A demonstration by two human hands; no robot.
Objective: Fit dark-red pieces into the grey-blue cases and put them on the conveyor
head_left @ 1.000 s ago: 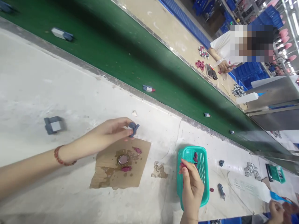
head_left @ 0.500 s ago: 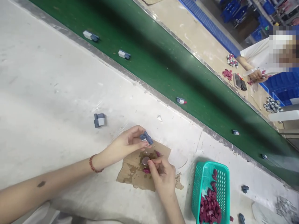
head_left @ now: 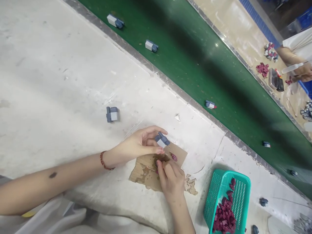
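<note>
My left hand point(head_left: 143, 143) is closed on a small blue-grey and white plastic part point(head_left: 162, 140), held above a stained piece of cardboard point(head_left: 143, 175). The forefinger reaches over the part and the thumb lies below it. My right hand point(head_left: 172, 177) is closed in a pinch low over the cardboard, its fingertips at a dark wet spot. A trace of maroon shows at those fingertips, but what they hold is hidden. One small maroon piece point(head_left: 174, 157) lies on the cardboard just beyond the right hand. Another blue-grey and white part point(head_left: 112, 114) rests on the table to the left.
A green basket point(head_left: 246, 195) of maroon pieces point(head_left: 224, 216) stands at the right. Beyond the table edge runs a green conveyor belt point(head_left: 175, 61) carrying several blue-grey parts point(head_left: 151, 45). Across it, a co-worker's hand point(head_left: 303, 72) is near a pile of maroon pieces point(head_left: 262, 69).
The view has shifted, so most things sit elsewhere in it. My right hand has closed over the bottle cap, which showed before. The second maroon piece on the cardboard is no longer plainly visible.
</note>
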